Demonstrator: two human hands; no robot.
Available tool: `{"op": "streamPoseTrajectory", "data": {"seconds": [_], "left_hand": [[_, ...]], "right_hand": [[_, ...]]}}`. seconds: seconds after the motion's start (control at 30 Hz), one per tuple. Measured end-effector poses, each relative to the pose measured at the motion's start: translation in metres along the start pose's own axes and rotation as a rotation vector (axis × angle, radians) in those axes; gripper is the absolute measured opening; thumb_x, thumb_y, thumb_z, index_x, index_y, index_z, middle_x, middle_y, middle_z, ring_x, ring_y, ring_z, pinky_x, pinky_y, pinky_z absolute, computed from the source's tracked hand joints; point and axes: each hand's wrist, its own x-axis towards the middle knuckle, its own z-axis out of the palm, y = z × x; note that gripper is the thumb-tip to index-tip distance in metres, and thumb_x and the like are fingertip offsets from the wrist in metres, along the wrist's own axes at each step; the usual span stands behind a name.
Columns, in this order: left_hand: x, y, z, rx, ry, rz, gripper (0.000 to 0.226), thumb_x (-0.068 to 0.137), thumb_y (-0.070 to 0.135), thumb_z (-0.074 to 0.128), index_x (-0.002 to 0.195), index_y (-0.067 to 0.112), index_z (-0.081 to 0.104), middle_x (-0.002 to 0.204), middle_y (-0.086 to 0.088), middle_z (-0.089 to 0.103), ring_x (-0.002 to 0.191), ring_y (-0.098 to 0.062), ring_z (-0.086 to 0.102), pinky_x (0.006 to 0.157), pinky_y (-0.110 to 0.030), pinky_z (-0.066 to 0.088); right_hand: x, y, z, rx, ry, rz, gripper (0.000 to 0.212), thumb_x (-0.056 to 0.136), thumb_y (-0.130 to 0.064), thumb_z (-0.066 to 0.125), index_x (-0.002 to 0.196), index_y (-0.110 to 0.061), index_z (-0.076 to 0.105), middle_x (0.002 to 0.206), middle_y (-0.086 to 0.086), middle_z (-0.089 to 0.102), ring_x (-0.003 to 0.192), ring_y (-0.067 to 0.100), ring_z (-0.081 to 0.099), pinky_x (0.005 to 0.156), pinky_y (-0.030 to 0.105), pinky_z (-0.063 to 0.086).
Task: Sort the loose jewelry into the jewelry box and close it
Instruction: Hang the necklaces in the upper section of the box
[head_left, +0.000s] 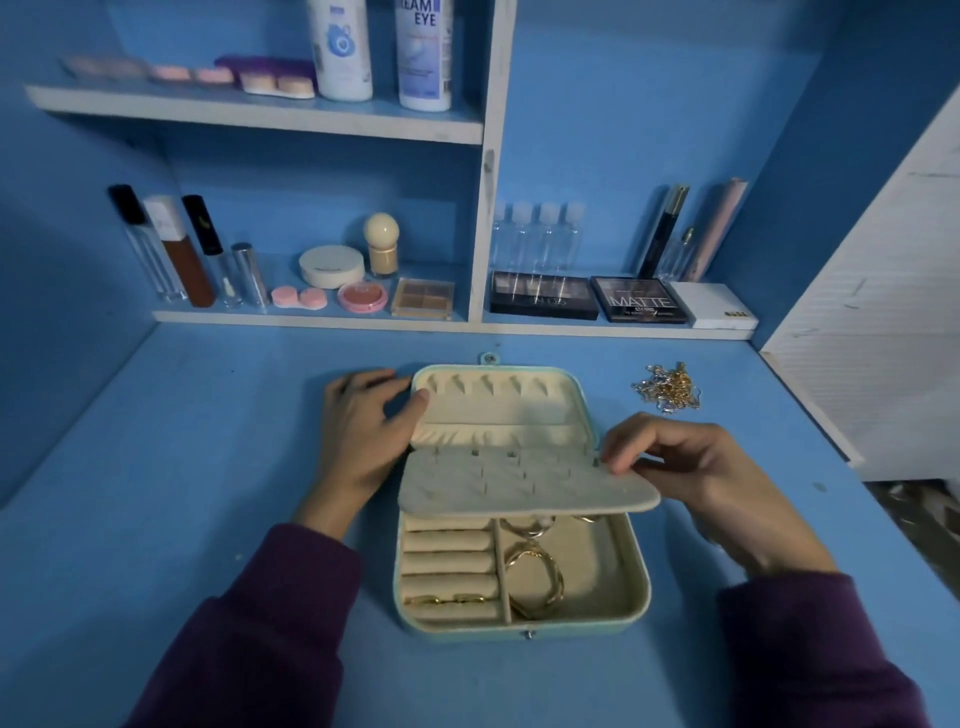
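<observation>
A light green jewelry box (636, 587) lies open in the middle of the blue desk, its lid (498, 397) tilted back. A cream earring flap (524, 486) hangs over the tray's far half, with small studs in its top row. Gold bangles (535, 577) lie in the tray's right compartment. Gold rings (449, 600) sit in the ring rolls on the left. My left hand (363, 431) holds the lid's left edge, thumb on the lining. My right hand (691, 467) pinches the flap's right edge. A tangle of gold and silver chains (667, 388) lies loose on the desk at the back right.
Low shelf (322, 318) behind the box holds lip glosses, compacts, a blush (362, 296), eyeshadow palettes (543, 295) and small clear bottles. An upper shelf carries lens solution bottles and lens cases. A white panel (883, 332) stands at the right edge of the desk.
</observation>
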Motion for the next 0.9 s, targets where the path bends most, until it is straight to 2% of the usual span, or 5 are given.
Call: {"op": "streamPoseTrajectory", "data": {"seconds": [0.27, 0.4, 0.53, 0.77, 0.9], "left_hand": [[-0.004, 0.001, -0.003, -0.132, 0.002, 0.06, 0.034, 0.091, 0.037, 0.06, 0.122, 0.026, 0.063, 0.126, -0.001, 0.058, 0.127, -0.02, 0.039, 0.105, -0.024, 0.023], [-0.009, 0.014, -0.008, -0.457, -0.006, 0.053, 0.027, 0.093, 0.023, 0.06, 0.107, 0.045, 0.058, 0.092, 0.031, 0.065, 0.094, 0.014, 0.058, 0.084, -0.009, 0.044], [-0.01, 0.021, -0.007, -0.753, -0.022, -0.04, 0.032, 0.092, 0.01, 0.058, 0.117, 0.03, 0.061, 0.095, 0.013, 0.068, 0.084, 0.009, 0.062, 0.077, -0.011, 0.048], [-0.009, 0.026, -0.01, -0.899, -0.016, -0.15, 0.038, 0.088, 0.005, 0.06, 0.123, 0.021, 0.06, 0.098, 0.003, 0.069, 0.091, -0.002, 0.063, 0.082, -0.015, 0.049], [-0.009, 0.028, -0.011, -0.906, -0.018, -0.151, 0.037, 0.088, 0.004, 0.06, 0.119, 0.025, 0.06, 0.094, 0.007, 0.068, 0.081, 0.007, 0.064, 0.075, -0.009, 0.049]], "right_hand": [[-0.001, -0.006, 0.001, -0.09, -0.039, 0.064, 0.03, 0.074, 0.014, 0.057, 0.07, -0.011, 0.072, 0.085, 0.009, 0.067, 0.088, 0.031, 0.06, 0.08, 0.034, 0.046], [-0.003, -0.019, 0.002, -0.147, 0.085, 0.054, 0.023, 0.069, -0.001, 0.054, 0.075, -0.012, 0.073, 0.081, 0.008, 0.07, 0.083, 0.025, 0.06, 0.075, 0.025, 0.045], [-0.002, -0.05, -0.017, -0.201, 0.221, 0.023, 0.027, 0.08, 0.013, 0.057, 0.076, -0.009, 0.072, 0.074, 0.008, 0.069, 0.068, 0.009, 0.055, 0.058, 0.018, 0.04], [0.048, -0.038, -0.083, -0.902, 0.254, 0.22, 0.016, 0.082, -0.008, 0.067, 0.079, -0.023, 0.071, 0.075, -0.005, 0.068, 0.069, 0.003, 0.058, 0.058, 0.007, 0.039], [0.07, -0.003, -0.1, -1.076, 0.164, 0.394, 0.007, 0.083, -0.022, 0.068, 0.087, -0.017, 0.072, 0.086, -0.001, 0.067, 0.085, 0.017, 0.059, 0.069, 0.021, 0.041]]}}
